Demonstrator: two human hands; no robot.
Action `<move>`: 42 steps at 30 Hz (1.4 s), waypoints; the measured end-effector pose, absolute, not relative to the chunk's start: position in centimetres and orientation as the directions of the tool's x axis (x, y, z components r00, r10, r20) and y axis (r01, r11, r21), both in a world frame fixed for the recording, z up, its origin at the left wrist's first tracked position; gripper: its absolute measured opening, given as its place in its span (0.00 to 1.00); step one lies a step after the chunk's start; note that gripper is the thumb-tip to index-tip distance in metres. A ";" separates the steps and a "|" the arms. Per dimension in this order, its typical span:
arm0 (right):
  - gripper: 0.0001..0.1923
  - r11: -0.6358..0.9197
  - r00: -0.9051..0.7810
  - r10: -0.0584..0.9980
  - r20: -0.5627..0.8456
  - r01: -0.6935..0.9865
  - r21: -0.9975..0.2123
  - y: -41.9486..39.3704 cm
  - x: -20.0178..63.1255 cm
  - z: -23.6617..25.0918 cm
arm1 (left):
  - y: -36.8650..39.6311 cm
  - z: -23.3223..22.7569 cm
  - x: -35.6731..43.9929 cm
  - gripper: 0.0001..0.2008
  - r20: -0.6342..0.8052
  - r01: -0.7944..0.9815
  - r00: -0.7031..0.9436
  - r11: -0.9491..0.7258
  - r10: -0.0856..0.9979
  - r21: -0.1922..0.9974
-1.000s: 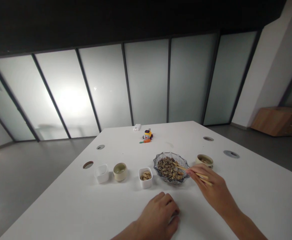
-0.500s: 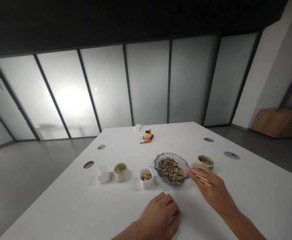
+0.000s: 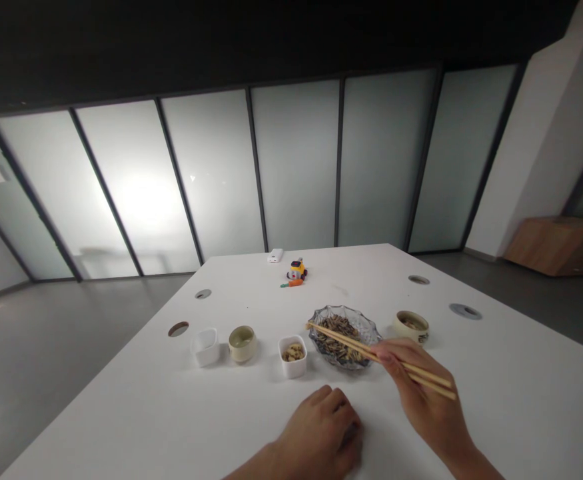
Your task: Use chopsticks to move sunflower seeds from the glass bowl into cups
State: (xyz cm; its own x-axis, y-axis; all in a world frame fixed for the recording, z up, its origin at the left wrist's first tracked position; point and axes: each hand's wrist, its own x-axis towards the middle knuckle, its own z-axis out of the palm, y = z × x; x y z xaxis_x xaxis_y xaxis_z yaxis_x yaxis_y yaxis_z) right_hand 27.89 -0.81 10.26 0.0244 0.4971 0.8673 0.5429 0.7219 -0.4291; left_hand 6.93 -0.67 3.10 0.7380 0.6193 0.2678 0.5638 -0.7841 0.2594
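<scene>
White laminate covers the bench (image 3: 181, 413), smooth and hard, so anything dropped would skitter. Cut glass forms the scalloped bowl (image 3: 368, 327), heaped with striped seeds, light enough to slide if nudged. Slim wooden chopsticks (image 3: 351, 342) are pinched in the right hand (image 3: 424, 393), fingers clenched about them, tips lifted over the bowl's left rim; whether a seed sits between the tips is too small to tell, and one could slip from such smooth sticks. Loosely curled, grasping nothing visible, the left hand (image 3: 321, 437) rests on the bench. Just left of the bowl stands a small square white cup (image 3: 292, 357) of pale nuts.
</scene>
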 end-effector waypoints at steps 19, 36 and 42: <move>0.11 0.593 -0.003 0.482 0.876 0.737 -0.324 1.3 31.7 9.9 | -0.8 3.9 6.7 0.08 0.217 0.561 0.745 -0.768 0.631 0.309; 0.15 0.613 -0.038 0.547 0.836 0.699 -0.369 1.7 30.8 8.9 | -0.9 3.6 6.6 0.07 0.221 0.558 0.745 -0.769 0.629 0.311; 0.12 0.616 0.007 0.514 0.858 0.693 -0.375 1.5 30.7 9.2 | -0.8 3.4 6.5 0.07 0.215 0.558 0.745 -0.767 0.631 0.318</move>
